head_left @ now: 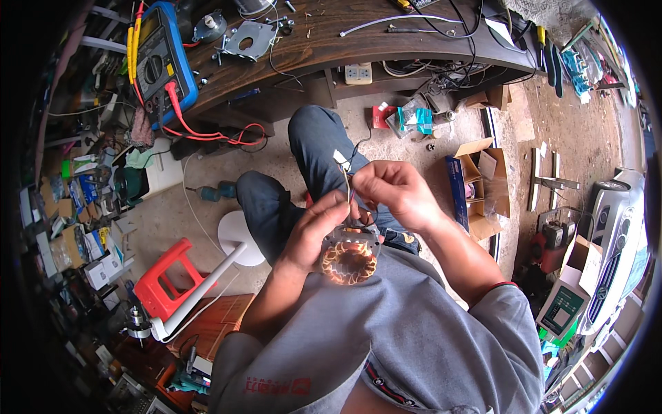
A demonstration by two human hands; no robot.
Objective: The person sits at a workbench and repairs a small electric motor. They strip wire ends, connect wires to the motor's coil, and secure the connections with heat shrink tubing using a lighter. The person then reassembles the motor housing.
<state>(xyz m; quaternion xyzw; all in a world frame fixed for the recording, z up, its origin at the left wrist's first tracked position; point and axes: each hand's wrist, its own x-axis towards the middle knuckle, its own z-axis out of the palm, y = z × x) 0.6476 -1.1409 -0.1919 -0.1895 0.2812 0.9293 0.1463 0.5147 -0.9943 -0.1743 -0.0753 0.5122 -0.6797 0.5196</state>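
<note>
A motor stator with a ring of copper windings and a grey metal housing is in front of my grey shirt. My left hand is closed at its upper left, thumb and fingers gripping the wires that rise from it. Just above and to the right, my right hand pinches those wires between thumb and forefinger. A small white piece is at their upper end, with a dark lead running upward from it. The fingertips partly hide what lies between them.
A wooden desk along the top holds a multimeter, metal plates and screws. A red stool and white round-based stand are lower left. Cardboard boxes and a silver car are at right; cluttered shelves line the left.
</note>
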